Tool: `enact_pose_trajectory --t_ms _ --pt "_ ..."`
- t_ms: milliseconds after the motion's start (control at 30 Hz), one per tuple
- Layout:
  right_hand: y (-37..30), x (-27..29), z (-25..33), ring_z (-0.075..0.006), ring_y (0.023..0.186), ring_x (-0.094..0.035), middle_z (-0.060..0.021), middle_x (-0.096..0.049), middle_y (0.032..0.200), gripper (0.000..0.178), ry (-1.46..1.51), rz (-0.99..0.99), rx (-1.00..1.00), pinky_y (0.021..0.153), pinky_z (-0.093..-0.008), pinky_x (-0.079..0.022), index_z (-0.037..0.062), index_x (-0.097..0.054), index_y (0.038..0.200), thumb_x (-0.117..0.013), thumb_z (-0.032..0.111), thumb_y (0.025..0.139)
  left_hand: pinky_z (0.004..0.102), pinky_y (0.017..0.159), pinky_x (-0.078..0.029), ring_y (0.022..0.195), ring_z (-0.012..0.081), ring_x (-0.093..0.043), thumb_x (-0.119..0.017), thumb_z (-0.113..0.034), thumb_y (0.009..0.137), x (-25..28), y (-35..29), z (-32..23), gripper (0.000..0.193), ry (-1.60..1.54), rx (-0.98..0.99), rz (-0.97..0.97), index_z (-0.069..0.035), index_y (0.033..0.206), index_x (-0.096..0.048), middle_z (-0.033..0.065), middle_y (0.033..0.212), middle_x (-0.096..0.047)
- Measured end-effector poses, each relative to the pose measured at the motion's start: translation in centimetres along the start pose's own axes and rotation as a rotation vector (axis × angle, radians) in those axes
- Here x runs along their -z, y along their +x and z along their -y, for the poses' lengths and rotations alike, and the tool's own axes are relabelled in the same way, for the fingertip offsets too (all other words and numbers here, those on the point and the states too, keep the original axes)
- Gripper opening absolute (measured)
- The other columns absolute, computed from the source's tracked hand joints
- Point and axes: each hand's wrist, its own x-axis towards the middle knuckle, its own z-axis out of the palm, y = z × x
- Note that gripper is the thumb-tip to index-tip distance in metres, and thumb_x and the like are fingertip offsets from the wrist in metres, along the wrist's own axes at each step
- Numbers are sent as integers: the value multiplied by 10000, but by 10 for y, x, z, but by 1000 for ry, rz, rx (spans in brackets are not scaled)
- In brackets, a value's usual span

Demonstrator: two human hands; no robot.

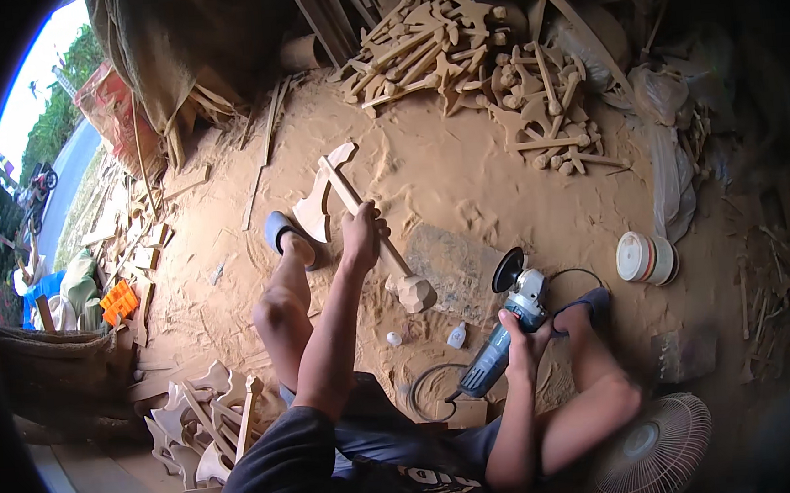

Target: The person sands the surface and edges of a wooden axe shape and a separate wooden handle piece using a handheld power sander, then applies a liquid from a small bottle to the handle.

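The left hand (364,235) has its fingers wrapped around the handle of a wooden axe (356,208) lying on the sawdust floor (463,178); the right hand (520,334) grips a grinder (507,339). The axe looks stiff, light and dusty, best held mid-handle. Its underside and the grinder's switch are hidden.

Hid part of the wooden axe's (355,203) handle under the left hand (364,235), lost the fan (655,453) at the lower edge, covered the angle grinder's (509,335) grip with the right hand (522,336), left the small bottle (457,336) too tiny to identify.
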Motion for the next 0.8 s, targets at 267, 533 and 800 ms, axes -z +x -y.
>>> enact_pose_trajectory --t_ms 267,533,800 --pt "-26 9 43 -263 905 -652 -120 -657 1095 426 632 454 -323 826 -428 -579 17 -563 1246 -730 258 938 326 481 -515 549 134 -540 -644 -230 1045 -29 -98 -110 262 485 -313 -25 -66 1109 -449 20 714 -508" --pt "-51 41 116 -265 995 -606 -104 -594 1126 540 753 662 -69 936 -437 -525 13 -539 1238 -757 364 891 306 501 -500 555 118 -566 -650 -301 1063 -29 -199 -205 280 461 -455 216 -52 1084 -525 10 761 -546" --pt "-69 71 261 -257 974 -576 -124 -584 1133 553 744 638 165 858 -407 -537 4 -514 1273 -701 406 942 277 432 -404 526 68 -471 -568 -384 1113 -14 -271 -239 294 448 -473 419 -106 1057 -492 -30 752 -483"
